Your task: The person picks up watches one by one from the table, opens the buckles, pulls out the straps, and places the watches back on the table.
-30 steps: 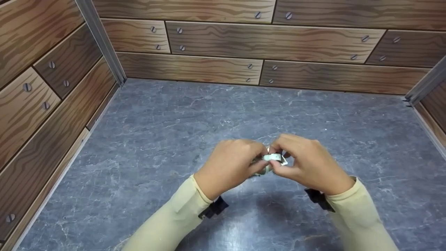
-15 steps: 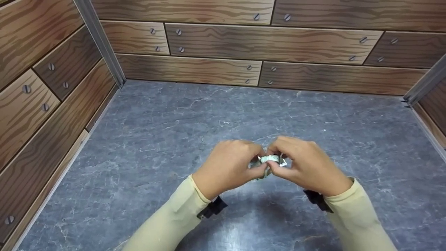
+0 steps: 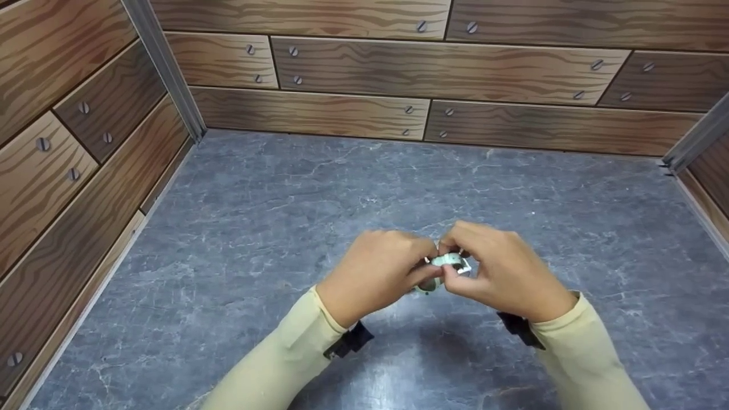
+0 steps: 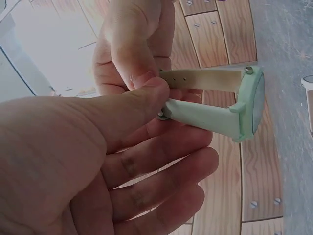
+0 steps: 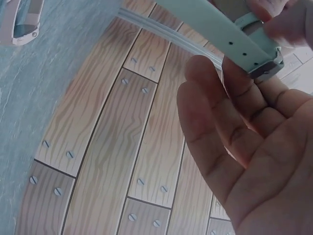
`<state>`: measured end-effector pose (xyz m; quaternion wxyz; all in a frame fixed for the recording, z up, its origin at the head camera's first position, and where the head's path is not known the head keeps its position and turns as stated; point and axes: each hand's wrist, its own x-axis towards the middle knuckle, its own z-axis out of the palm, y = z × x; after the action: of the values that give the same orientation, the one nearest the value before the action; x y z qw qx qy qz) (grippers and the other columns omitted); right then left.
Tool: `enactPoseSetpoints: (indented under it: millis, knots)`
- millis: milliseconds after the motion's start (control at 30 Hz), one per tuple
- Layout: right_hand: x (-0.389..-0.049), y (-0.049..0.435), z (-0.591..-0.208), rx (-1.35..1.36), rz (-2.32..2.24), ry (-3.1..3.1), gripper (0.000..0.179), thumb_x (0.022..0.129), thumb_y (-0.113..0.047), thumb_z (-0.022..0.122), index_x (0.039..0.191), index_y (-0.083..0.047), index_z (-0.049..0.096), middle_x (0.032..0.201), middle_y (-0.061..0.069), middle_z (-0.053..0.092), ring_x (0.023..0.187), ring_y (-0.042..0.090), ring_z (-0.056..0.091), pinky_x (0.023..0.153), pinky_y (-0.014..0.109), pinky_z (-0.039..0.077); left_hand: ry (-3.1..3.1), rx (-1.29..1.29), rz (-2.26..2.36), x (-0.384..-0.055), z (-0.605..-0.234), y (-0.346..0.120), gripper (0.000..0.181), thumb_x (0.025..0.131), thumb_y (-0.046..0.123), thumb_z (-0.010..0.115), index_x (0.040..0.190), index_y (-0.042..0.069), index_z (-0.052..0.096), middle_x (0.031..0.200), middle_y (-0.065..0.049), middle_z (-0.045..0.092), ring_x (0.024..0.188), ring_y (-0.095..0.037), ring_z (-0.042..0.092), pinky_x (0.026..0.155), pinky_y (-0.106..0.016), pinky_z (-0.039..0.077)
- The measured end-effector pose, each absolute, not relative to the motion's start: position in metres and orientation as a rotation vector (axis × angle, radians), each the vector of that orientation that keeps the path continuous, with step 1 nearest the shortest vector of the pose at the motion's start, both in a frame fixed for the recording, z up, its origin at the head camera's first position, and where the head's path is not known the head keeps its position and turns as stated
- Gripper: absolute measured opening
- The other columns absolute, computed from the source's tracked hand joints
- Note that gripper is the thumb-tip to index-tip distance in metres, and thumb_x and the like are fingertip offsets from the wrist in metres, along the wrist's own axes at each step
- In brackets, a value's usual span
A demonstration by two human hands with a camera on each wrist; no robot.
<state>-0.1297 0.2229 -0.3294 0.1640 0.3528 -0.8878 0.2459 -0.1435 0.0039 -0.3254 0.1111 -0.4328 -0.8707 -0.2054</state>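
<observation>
A mint-green wristwatch (image 4: 259,107) is held up between both hands, its strap bent into a loop. In the left wrist view, the thumb and index finger of my left hand (image 4: 132,132) pinch the strap (image 4: 200,115), and the other fingers are spread below. The watch case lies at the far right of the loop. My right hand (image 3: 501,265) pinches the strap near its end in the head view, opposite my left hand (image 3: 381,267). In the right wrist view, strap holes and a metal buckle (image 5: 266,70) show by the fingers; the fingertips partly hide the strap end.
A pale band-like thing with a metal end (image 5: 24,32) lies on the grey marbled tabletop (image 3: 273,199), seen in the right wrist view. Wood-patterned walls (image 3: 353,62) enclose the back and sides. Dark wrist mounts (image 3: 350,340) sit at the sleeve cuffs.
Both hands stay in nearly the same place. The left thumb has drawn back in and up against the strap, and the watch has turned slightly between the fingers.
</observation>
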Motion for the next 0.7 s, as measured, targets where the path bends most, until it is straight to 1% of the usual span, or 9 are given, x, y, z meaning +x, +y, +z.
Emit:
enactPoseSetpoints:
  millis: [233, 333, 433, 600, 700]
  knots:
    - [-0.132, 0.219, -0.334, 1.052, 0.644, -2.534, 0.021, 0.075, -0.004, 0.068, 0.086, -0.019, 0.06, 0.08, -0.013, 0.053, 0.066, 0.001, 0.047, 0.057, 0.02, 0.046, -2.623, -1.275, -0.547, -0.143, -0.325, 0.004, 0.024, 0.1, 0.039, 0.066, 0.089, 0.018, 0.072, 0.074, 0.01, 0.069, 0.057, -0.002, 0.05, 0.053, -0.02, 0.042]
    - [-0.133, 0.219, -0.335, 1.055, 0.66, -2.543, 0.02, 0.075, -0.004, 0.069, 0.086, -0.019, 0.06, 0.079, -0.013, 0.053, 0.066, 0.001, 0.048, 0.057, 0.02, 0.047, -2.641, -1.273, -0.522, -0.142, -0.326, 0.005, 0.024, 0.1, 0.039, 0.065, 0.088, 0.019, 0.072, 0.073, 0.01, 0.068, 0.057, -0.002, 0.049, 0.053, -0.02, 0.043]
    - [-0.133, 0.219, -0.337, 1.045, 0.719, -2.553, 0.021, 0.077, -0.003, 0.07, 0.087, -0.019, 0.061, 0.081, -0.013, 0.056, 0.068, 0.002, 0.053, 0.059, 0.022, 0.05, -2.648, -1.268, -0.519, -0.142, -0.326, 0.005, 0.023, 0.101, 0.038, 0.065, 0.088, 0.02, 0.071, 0.073, 0.011, 0.067, 0.057, -0.002, 0.05, 0.053, -0.021, 0.043]
    - [-0.135, 0.217, -0.339, 1.025, 0.775, -2.575, 0.02, 0.08, -0.002, 0.07, 0.089, -0.018, 0.063, 0.083, -0.012, 0.059, 0.071, 0.002, 0.056, 0.062, 0.025, 0.054, -2.631, -1.236, -0.484, -0.142, -0.326, 0.005, 0.021, 0.101, 0.038, 0.066, 0.09, 0.021, 0.07, 0.069, 0.009, 0.062, 0.055, -0.005, 0.047, 0.052, -0.022, 0.042]
    - [-0.138, 0.217, -0.34, 1.014, 0.793, -2.558, 0.02, 0.08, -0.001, 0.068, 0.088, -0.019, 0.062, 0.083, -0.013, 0.058, 0.071, 0.003, 0.055, 0.062, 0.026, 0.054, -2.622, -1.222, -0.473, -0.142, -0.326, 0.006, 0.019, 0.101, 0.036, 0.065, 0.091, 0.02, 0.071, 0.07, 0.008, 0.065, 0.056, -0.006, 0.049, 0.052, -0.023, 0.043]
